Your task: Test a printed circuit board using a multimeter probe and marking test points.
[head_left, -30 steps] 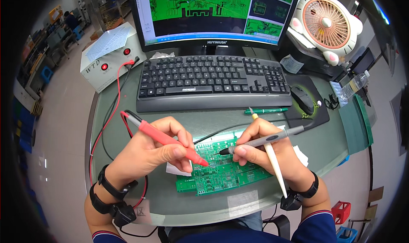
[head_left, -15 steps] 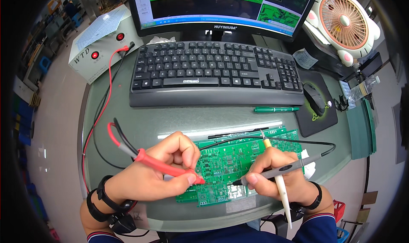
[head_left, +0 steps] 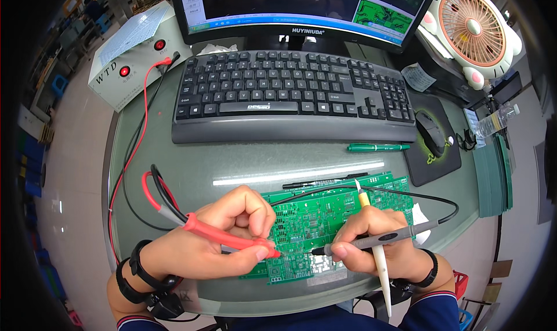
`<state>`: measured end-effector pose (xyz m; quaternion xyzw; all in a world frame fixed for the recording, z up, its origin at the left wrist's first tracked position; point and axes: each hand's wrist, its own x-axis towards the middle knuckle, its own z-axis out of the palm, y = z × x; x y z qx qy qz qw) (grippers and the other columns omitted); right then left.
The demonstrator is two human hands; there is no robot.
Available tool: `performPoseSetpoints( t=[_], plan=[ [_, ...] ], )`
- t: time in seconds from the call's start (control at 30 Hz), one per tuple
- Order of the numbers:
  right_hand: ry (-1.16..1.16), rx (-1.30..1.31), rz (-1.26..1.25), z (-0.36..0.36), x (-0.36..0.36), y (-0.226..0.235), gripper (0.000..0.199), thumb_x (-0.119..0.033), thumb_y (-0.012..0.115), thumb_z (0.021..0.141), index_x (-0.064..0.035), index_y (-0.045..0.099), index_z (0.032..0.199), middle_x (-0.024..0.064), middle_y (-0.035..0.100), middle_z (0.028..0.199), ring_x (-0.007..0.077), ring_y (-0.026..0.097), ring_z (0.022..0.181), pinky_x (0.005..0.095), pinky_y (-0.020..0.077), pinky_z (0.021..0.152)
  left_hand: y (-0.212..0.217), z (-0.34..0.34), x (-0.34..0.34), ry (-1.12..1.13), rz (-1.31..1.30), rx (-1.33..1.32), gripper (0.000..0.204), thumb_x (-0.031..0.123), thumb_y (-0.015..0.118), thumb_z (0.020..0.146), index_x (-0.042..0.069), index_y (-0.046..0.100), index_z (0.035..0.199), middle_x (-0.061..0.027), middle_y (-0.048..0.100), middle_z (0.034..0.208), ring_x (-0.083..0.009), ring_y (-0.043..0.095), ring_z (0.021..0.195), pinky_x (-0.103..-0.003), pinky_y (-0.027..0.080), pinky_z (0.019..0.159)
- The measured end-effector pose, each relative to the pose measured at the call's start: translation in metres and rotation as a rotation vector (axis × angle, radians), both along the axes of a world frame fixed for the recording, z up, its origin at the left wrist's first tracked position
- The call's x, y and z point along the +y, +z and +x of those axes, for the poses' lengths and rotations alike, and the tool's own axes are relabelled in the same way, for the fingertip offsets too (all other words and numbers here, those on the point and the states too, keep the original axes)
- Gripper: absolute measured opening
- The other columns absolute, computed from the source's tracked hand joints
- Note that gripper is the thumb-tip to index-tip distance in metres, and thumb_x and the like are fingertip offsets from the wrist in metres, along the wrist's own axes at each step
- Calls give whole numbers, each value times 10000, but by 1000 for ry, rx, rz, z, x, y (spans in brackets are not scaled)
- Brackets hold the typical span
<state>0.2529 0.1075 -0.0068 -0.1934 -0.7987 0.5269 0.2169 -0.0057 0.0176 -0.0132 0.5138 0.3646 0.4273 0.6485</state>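
Observation:
Green printed circuit boards (head_left: 316, 218), overlapping one another, lie at the near middle of the table. Over their left part, my left hand (head_left: 203, 258) is closed on a red test probe (head_left: 217, 233), whose red tip points right, down at the nearest board. My right hand (head_left: 401, 262) grips a grey test probe (head_left: 386, 238) with a black tip, aimed left at the same board. Between the fingers of that hand there is also a white-handled craft knife (head_left: 383, 281), its blade up and away from me. Whether either tip touches the board I cannot tell.
Behind the boards stand a black keyboard (head_left: 264, 87) and a monitor (head_left: 301, 35). A green pen (head_left: 378, 147) and a mouse (head_left: 430, 132) lie to the right. A white power box (head_left: 136, 67) feeds red and black leads down the left. A fan (head_left: 473, 26) is far right.
Both probe tips have shifted slightly over the board, the right one a little to the left. The view has tilted slightly. Each hand keeps its grip.

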Motion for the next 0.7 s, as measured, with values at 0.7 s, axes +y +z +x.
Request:
performPoseSetpoints(
  t=[0.7],
  plan=[
    [-97,85,33,-2,-4,-2,206,-90,733,835,-40,547,760,34,598,618,86,556,494,245,416,438,6,11,-1,71,-3,66,284,17,661,889,72,393,961,-75,523,1014,-96,567,915,-268,481,790]
  ],
)
